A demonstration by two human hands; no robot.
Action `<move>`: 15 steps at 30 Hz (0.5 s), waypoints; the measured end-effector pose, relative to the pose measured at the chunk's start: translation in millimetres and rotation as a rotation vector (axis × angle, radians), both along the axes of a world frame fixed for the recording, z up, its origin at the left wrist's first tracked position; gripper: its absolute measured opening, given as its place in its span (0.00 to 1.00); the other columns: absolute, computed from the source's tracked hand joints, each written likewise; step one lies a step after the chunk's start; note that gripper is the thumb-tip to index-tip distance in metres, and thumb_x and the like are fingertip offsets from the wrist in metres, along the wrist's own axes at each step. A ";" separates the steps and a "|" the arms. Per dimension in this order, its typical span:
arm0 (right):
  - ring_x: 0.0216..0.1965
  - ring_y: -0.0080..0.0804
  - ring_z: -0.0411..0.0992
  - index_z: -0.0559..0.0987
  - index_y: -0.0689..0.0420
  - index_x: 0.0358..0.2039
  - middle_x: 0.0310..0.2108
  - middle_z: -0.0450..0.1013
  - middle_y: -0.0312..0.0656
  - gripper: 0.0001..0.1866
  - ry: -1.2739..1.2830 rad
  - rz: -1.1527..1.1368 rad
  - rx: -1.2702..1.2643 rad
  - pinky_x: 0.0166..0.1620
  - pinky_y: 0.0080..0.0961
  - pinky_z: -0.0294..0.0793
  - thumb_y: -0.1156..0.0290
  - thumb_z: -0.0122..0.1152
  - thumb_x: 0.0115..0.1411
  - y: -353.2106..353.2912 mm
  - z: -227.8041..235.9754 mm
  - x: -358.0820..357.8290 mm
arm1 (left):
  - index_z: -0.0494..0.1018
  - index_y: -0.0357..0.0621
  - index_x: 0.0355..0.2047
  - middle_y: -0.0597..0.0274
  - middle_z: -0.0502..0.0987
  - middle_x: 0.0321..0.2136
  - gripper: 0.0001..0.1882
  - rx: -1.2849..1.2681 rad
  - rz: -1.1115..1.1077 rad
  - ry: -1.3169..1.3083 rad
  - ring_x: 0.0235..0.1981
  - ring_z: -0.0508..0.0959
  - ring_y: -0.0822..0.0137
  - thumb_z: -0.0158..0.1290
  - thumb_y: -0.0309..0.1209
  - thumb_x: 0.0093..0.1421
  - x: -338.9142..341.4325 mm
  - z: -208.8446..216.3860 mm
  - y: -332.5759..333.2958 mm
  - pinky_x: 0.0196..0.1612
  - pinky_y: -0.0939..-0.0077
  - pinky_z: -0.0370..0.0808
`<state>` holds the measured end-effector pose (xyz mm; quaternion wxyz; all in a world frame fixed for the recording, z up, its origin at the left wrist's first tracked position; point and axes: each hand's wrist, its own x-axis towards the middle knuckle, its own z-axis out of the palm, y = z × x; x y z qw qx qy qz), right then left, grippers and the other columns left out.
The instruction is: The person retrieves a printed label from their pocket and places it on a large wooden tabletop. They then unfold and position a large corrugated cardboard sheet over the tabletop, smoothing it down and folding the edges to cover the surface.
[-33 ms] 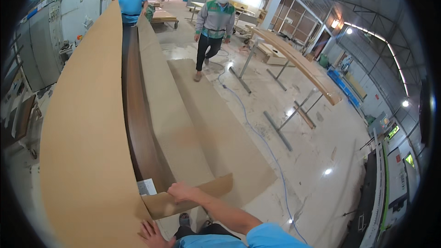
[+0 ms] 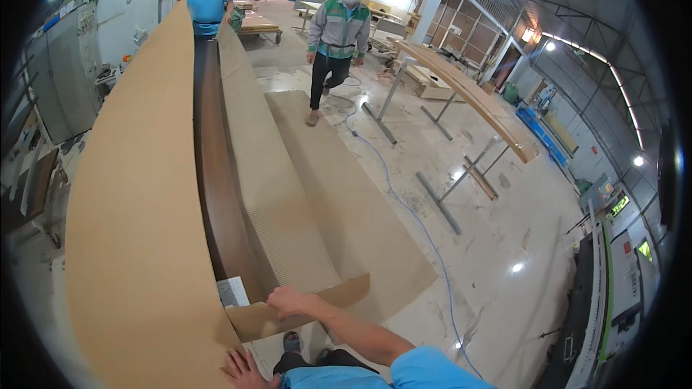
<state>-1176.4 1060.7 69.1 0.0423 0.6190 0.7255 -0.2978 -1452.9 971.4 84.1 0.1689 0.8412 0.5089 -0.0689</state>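
A long brown cardboard sheet (image 2: 133,194) stands up along the left of a dark brown wooden panel (image 2: 218,209). Its ribbed other side (image 2: 277,194) lies to the right of the panel. My right hand (image 2: 287,302) is closed over the upper edge of a folded cardboard end flap (image 2: 324,302), which crosses the panel's near end. With fingers spread, my left hand (image 2: 245,369) rests against the lower right edge of the tall sheet. A white paper label (image 2: 232,292) lies at the panel's near end, partly behind the flap.
At the far end a person in blue (image 2: 207,7) holds the cardboard. Another person in grey and green (image 2: 339,32) walks on the floor to the right. A blue cable (image 2: 404,205) runs along the floor. Metal stands carry a long wrapped board (image 2: 468,94). Machinery (image 2: 613,295) stands far right.
The scene has shifted very slightly in view. Both my hands keep their places on the cardboard. The walking person's legs have moved a little.
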 end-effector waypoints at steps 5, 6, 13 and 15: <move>0.37 0.50 0.77 0.81 0.55 0.35 0.30 0.78 0.51 0.14 0.109 0.025 0.039 0.38 0.45 0.76 0.68 0.63 0.45 -84.1 18.6 -9.7 | 0.55 0.36 0.64 0.37 0.51 0.65 0.46 0.164 0.076 -0.042 0.67 0.50 0.43 0.55 0.53 0.53 -21.2 -7.8 -53.5 0.65 0.42 0.49; 0.37 0.50 0.77 0.81 0.55 0.34 0.31 0.78 0.51 0.13 0.085 0.015 0.078 0.38 0.46 0.75 0.70 0.62 0.46 -102.9 13.7 -24.1 | 0.59 0.34 0.62 0.35 0.56 0.63 0.43 0.250 0.056 -0.038 0.65 0.56 0.42 0.55 0.52 0.54 -26.8 -7.6 -55.6 0.63 0.43 0.55; 0.33 0.41 0.75 0.80 0.55 0.28 0.27 0.75 0.43 0.07 -0.147 0.221 0.559 0.36 0.37 0.73 0.67 0.58 0.51 -196.9 -83.9 -103.2 | 0.77 0.38 0.44 0.51 0.81 0.26 0.22 0.102 0.351 -0.718 0.28 0.82 0.56 0.55 0.29 0.45 -106.1 100.1 -13.2 0.34 0.67 0.78; 0.32 0.39 0.75 0.80 0.55 0.26 0.26 0.74 0.42 0.07 -0.174 0.128 0.698 0.36 0.36 0.72 0.66 0.57 0.52 -210.4 -104.4 -109.4 | 0.79 0.41 0.39 0.51 0.81 0.26 0.18 0.206 0.300 -0.679 0.28 0.81 0.54 0.54 0.29 0.46 -104.1 124.6 -9.0 0.33 0.64 0.77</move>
